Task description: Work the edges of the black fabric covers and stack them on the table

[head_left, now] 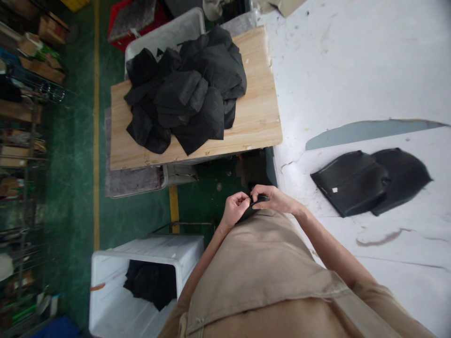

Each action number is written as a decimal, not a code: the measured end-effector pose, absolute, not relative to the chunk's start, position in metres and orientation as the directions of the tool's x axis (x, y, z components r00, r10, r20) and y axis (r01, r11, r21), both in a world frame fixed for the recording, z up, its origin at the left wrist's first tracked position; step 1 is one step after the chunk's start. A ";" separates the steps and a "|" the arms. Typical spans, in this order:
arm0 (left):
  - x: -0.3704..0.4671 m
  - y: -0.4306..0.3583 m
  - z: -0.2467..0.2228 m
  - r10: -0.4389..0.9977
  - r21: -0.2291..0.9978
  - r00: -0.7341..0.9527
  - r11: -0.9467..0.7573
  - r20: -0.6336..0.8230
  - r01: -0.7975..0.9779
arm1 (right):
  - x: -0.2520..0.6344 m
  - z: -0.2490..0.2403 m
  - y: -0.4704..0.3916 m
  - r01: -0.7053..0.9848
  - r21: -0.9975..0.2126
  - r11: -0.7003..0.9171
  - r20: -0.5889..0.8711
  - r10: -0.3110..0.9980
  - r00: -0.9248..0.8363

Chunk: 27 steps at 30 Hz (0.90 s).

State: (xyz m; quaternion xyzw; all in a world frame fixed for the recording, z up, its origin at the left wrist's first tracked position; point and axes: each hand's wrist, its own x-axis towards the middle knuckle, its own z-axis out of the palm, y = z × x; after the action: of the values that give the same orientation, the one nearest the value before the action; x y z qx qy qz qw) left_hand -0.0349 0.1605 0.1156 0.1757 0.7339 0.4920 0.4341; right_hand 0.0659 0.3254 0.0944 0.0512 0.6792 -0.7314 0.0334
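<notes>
Close in front of my apron, both hands are pinched on a small dark black piece [247, 214] that looks like the pieces around me; much of it is hidden by my fingers and the apron. My left hand [235, 210] has thumb and fingers closed at its left side. Bent over its upper right part is my right hand [270, 199], fingertips nearly meeting the left ones. To the right, two flat, shiny black pieces [352, 182] overlap on the white table [359, 65]. A heap of matte black fabric pieces [197, 94] lies ahead to the left.
The heap rests on a wooden board [259, 98]. Below left, a white bin [100, 305] holds more black material [151, 284]. Behind the board stand a grey-white tub [169, 35] and a red crate [120, 16]. Loaded shelves [21, 155] line the far left, beyond the green floor [70, 164].
</notes>
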 end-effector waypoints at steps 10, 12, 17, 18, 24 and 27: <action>-0.041 0.160 0.123 0.766 0.884 -0.461 0.456 -0.448 -0.103 | 0.065 0.102 0.324 0.154 -0.984 -0.091 -0.164 0.108 -0.981; -0.042 0.158 0.124 0.778 0.878 -0.423 0.466 -0.465 -0.108 | 0.065 0.102 0.323 0.151 -0.982 -0.110 -0.166 0.133 -0.977; -0.042 0.156 0.124 0.800 0.878 -0.394 0.477 -0.452 -0.038 | 0.066 0.098 0.321 0.127 -0.982 -0.141 -0.151 0.175 -0.973; -0.042 0.156 0.124 0.806 0.881 -0.399 0.474 -0.437 -0.006 | 0.066 0.098 0.321 0.123 -0.983 -0.139 -0.147 0.179 -0.973; -0.046 0.156 0.123 0.857 0.893 -0.408 0.413 -0.315 0.178 | 0.064 0.097 0.318 0.134 -0.985 -0.106 -0.154 0.212 -0.965; -0.049 0.154 0.120 0.878 0.893 -0.381 0.391 -0.290 0.223 | 0.063 0.098 0.316 0.142 -0.985 -0.097 -0.162 0.235 -0.959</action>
State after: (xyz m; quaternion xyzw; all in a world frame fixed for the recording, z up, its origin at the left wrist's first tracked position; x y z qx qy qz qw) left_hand -0.0487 0.1545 0.1200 0.3786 0.7275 0.4014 0.4079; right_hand 0.0633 0.3159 0.0981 0.1405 0.6711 -0.7273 -0.0317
